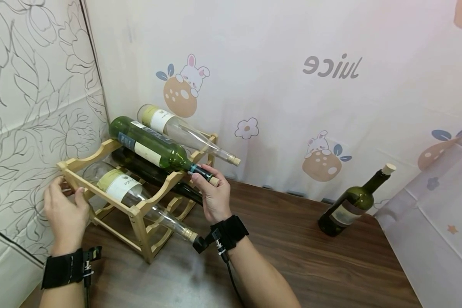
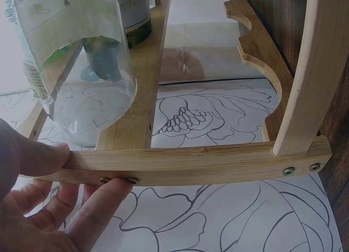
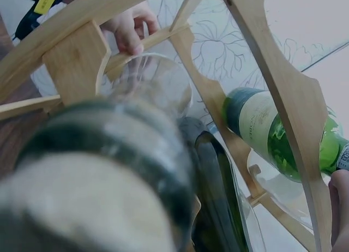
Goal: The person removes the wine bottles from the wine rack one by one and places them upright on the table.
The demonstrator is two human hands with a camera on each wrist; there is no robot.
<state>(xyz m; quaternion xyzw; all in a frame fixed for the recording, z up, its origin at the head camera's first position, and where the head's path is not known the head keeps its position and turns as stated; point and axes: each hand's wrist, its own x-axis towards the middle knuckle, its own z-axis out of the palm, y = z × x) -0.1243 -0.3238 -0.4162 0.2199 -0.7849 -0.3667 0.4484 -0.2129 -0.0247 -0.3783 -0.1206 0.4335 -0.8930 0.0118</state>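
Observation:
My left hand [image 1: 67,209] grips the near left corner of a wooden wine rack [image 1: 139,231]; in the left wrist view, thumb above and fingers below pinch its end rail [image 2: 218,163]. A labelled green wine bottle [image 1: 173,156] lies across the rack's top. Round its corked neck the fingers and thumb of my right hand [image 1: 217,192] are curled. A clear bottle [image 1: 132,196] lies nearest me and another [image 1: 184,134] lies at the back. Beneath the green one is a dark bottle [image 1: 136,167]. A blurred cork [image 3: 92,208] looms close in the right wrist view.
A dark green corked bottle [image 1: 346,209] stands upright on the brown wooden table [image 1: 277,239], to the right. Patterned sheets hang behind [image 1: 254,85] and on the left [image 1: 30,107], close to the rack. The near clear bottle's neck juts out by my right wrist.

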